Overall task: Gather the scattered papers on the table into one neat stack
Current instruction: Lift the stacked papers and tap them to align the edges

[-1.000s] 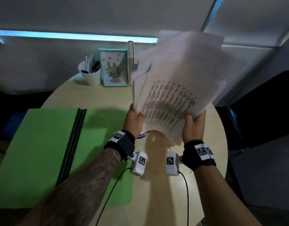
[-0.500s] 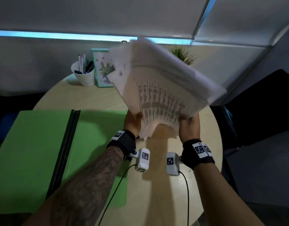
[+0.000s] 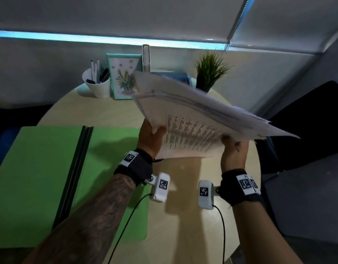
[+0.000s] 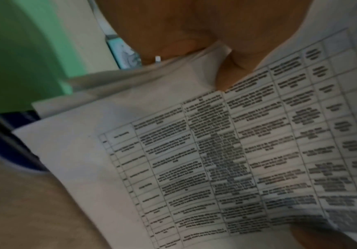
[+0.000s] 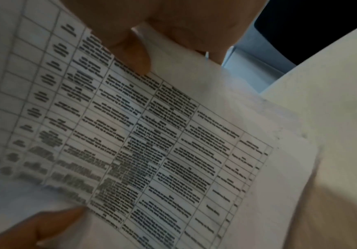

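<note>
Left hand (image 3: 152, 138) and right hand (image 3: 233, 155) each clasp a side of the loose sheaf of white printed papers (image 3: 193, 119) — lifted clear above the round pale wooden table's (image 3: 111, 113) right edge, tilted, likely for squaring the uneven edges.

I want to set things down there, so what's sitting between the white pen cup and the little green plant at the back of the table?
In the head view, a framed flower picture stands right beside the pen cup, then an upright binder-like thing; the held papers partly hide the stretch toward the plant.
</note>
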The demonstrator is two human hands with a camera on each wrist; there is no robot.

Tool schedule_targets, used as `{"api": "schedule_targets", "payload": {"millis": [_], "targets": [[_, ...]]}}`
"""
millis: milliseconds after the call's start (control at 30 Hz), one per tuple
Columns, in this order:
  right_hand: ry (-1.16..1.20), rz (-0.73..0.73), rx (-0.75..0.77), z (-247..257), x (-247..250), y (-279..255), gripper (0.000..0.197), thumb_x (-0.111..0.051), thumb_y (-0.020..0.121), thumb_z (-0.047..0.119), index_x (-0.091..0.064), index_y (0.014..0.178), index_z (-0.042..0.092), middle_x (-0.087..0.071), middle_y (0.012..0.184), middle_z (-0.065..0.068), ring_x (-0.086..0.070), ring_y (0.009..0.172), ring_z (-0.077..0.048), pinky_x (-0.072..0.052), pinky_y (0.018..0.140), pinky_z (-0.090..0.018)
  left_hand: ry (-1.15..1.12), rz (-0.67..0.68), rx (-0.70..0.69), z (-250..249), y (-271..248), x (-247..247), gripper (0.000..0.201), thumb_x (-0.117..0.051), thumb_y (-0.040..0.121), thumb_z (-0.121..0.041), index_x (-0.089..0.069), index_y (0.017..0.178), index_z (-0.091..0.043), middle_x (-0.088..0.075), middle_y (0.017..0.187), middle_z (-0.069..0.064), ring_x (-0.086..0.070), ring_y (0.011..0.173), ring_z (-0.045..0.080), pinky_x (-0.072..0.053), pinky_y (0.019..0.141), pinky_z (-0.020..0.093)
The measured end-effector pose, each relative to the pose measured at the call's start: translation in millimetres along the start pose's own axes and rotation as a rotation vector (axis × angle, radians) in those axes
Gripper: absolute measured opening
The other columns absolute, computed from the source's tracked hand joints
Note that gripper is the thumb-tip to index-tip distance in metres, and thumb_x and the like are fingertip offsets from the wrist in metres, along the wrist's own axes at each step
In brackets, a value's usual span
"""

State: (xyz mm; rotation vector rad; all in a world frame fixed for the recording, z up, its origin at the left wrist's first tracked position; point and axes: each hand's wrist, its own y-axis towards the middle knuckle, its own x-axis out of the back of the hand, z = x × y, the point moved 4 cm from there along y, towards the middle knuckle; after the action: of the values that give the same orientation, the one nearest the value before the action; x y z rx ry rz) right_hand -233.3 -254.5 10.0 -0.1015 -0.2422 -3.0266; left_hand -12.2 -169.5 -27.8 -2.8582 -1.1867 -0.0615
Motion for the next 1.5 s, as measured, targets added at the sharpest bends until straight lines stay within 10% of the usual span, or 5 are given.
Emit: {"api": "schedule_targets", "payload": {"millis": [133,500,1033,1367,1500], "targets": [[0.018,-0.001,-0.02,15.2,-6.9,9.6,0.049,-0.057,0.08,0.01,-0.048,0.126,-0.003,-0.06,0.116,-0.015,-0.058,0.107,-0.019,-0.048,0.1,-0.046,0.018,-0.011,-0.086,-23.0,9.4,-2.9,0.051,-0.06,0.092,-0.012,-0.041,0.138,-0.005,-0.056,0.13,0.008,-0.053,0.118,0.02,-0.045,0.097,0.027],[0.065,-0.035,0.084,17.3,-0.3,8.0,0.051,-0.05,0.085,-0.013,-0.044,0.113,0.03,-0.054,0.109,0.006,-0.054,0.102,-0.004,-0.048,0.09,-0.026,0.005,0.01,-0.143,-41.4,6.4,1.8,0.009,-0.058,0.092,-0.002,-0.051,0.099,-0.002,-0.058,0.085,-0.009,-0.057,0.071,-0.016,-0.044,0.067,0.004],[0.115,-0.031,0.074,13.4,11.5,4.8,0.057,-0.052,0.084,-0.01,-0.037,0.136,0.007,-0.052,0.128,-0.009,-0.053,0.115,-0.014,-0.045,0.097,-0.025,-0.095,0.078,-0.202,-57.8,-3.2,2.8,0.039,-0.059,0.078,-0.01,-0.055,0.116,-0.021,-0.065,0.109,0.002,-0.063,0.104,0.013,-0.051,0.091,0.025],[0.01,0.099,0.022,25.5,5.2,27.0,0.042,-0.06,0.091,0.007,-0.046,0.13,0.012,-0.059,0.122,-0.003,-0.057,0.112,-0.012,-0.049,0.095,-0.029,0.129,0.041,-0.267,-68.6,17.5,-0.9,0.023,-0.065,0.088,-0.004,-0.063,0.111,-0.008,-0.064,0.102,-0.011,-0.057,0.088,-0.021,-0.043,0.08,0.0],[-0.256,-0.105,0.322,66.8,43.1,46.9,0.078,-0.074,0.081,0.036,-0.033,0.141,0.008,-0.043,0.143,-0.013,-0.045,0.132,-0.024,-0.037,0.11,-0.048,0.315,0.123,-0.398,-115.6,35.5,5.3,0.022,-0.064,0.09,-0.01,-0.064,0.112,-0.007,-0.062,0.097,-0.015,-0.059,0.084,-0.012,-0.038,0.075,-0.004]]}}
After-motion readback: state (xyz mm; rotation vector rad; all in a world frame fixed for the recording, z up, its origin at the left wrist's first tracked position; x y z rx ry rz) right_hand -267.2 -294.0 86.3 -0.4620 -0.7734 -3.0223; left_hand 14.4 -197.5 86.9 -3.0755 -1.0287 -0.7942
